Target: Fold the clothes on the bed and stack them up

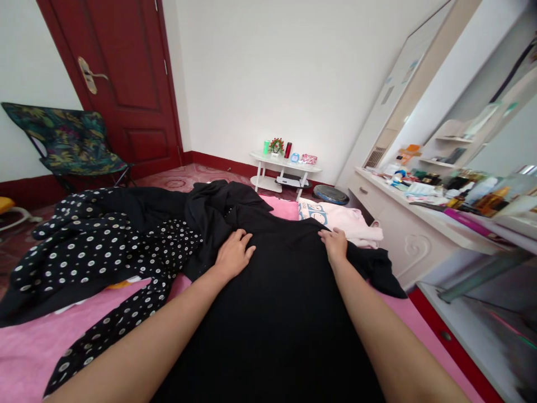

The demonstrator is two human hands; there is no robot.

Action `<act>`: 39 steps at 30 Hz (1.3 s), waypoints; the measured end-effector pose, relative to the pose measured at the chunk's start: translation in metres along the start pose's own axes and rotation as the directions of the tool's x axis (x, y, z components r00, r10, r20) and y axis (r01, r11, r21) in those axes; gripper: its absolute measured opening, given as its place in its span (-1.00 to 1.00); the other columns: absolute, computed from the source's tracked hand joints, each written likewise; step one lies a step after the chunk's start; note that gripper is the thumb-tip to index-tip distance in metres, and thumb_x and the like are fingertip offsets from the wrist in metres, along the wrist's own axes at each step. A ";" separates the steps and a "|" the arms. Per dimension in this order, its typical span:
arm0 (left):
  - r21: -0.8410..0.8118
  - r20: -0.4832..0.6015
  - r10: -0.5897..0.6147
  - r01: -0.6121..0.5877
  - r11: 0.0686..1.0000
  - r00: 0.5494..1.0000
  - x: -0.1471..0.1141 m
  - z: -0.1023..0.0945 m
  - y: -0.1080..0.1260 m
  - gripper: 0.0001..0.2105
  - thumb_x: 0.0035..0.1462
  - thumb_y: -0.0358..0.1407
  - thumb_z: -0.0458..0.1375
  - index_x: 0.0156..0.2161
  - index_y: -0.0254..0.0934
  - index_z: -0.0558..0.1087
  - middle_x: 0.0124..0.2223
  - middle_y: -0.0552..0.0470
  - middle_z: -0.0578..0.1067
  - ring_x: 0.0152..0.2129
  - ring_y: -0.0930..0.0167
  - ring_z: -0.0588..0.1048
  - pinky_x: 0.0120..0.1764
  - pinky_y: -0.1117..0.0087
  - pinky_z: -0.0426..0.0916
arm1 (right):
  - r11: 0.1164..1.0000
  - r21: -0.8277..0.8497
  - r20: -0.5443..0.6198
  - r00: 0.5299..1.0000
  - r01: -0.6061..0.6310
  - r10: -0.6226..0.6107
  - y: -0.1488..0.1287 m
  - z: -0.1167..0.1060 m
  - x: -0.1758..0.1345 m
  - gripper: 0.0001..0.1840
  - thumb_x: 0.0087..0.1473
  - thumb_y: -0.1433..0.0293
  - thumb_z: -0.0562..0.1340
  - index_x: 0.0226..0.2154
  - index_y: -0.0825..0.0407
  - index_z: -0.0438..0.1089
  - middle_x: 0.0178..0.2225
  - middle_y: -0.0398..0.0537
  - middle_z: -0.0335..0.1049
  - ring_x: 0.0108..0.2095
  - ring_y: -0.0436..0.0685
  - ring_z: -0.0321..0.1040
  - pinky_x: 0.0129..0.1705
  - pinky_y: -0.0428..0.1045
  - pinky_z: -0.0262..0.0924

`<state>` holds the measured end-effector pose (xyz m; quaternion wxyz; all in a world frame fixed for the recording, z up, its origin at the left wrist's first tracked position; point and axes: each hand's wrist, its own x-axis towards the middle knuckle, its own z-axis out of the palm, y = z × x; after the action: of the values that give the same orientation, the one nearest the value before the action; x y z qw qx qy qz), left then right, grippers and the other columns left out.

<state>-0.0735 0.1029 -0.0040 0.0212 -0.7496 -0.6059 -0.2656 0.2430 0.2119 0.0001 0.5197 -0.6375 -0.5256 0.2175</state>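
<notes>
A black garment, with a short sleeve showing at the right, is spread over the pink bedding in front of me. Resting on its upper left part is my left hand, open with the fingers apart. My right hand lies on the garment's upper right edge near the sleeve, its fingers stretched out and loosely spread. Left of my left hand, a black garment with white dots lies crumpled. More bunched black cloth sits just beyond that hand. Past my right hand is a folded pale pink garment with a blue print.
Pink bedding shows at both sides. A dressing table crowded with bottles stands at the right. Against the far wall is a small white table with a potted plant. A folding chair stands by the red door.
</notes>
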 end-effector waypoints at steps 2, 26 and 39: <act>0.055 0.027 0.002 -0.004 0.998 1.000 0.003 0.000 0.005 -0.57 0.23 -0.12 -0.03 0.10 -0.31 0.34 0.04 -0.14 0.31 -0.02 0.24 0.31 0.08 0.24 0.23 | 0.997 -0.013 0.019 0.997 0.073 -0.073 0.000 0.002 -0.014 -0.45 0.05 0.39 0.13 0.09 0.18 0.03 -0.06 0.23 0.40 -0.11 0.13 0.42 -0.06 0.05 0.33; 0.134 0.408 -0.064 0.010 0.991 0.911 0.011 0.006 0.044 -0.33 0.17 0.11 -0.14 0.29 -0.22 0.07 0.36 -0.13 -0.09 0.28 0.12 -0.12 0.20 0.03 -0.06 | 0.538 -0.663 0.564 0.820 0.520 -0.098 -0.066 -0.001 -0.119 -0.33 0.19 0.17 0.01 0.29 -0.04 -0.12 0.36 0.01 -0.39 0.33 0.25 -0.46 0.23 0.29 -0.27; 0.125 0.356 0.002 -0.050 0.991 0.934 -0.088 -0.058 0.040 -0.40 0.17 -0.05 -0.02 0.23 -0.38 0.21 0.30 -0.19 0.09 0.24 0.16 0.05 0.21 0.21 0.04 | 0.462 -0.834 0.334 0.943 0.301 -0.011 -0.041 -0.022 -0.164 -0.43 0.23 0.26 -0.15 0.25 0.05 0.03 0.31 0.06 -0.14 0.29 0.32 -0.22 0.19 0.32 -0.16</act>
<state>-0.0696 -0.0070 0.0204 -0.0355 -0.7901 -0.6061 -0.0847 0.1852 0.0519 0.0005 0.0583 -0.7233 -0.6867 -0.0422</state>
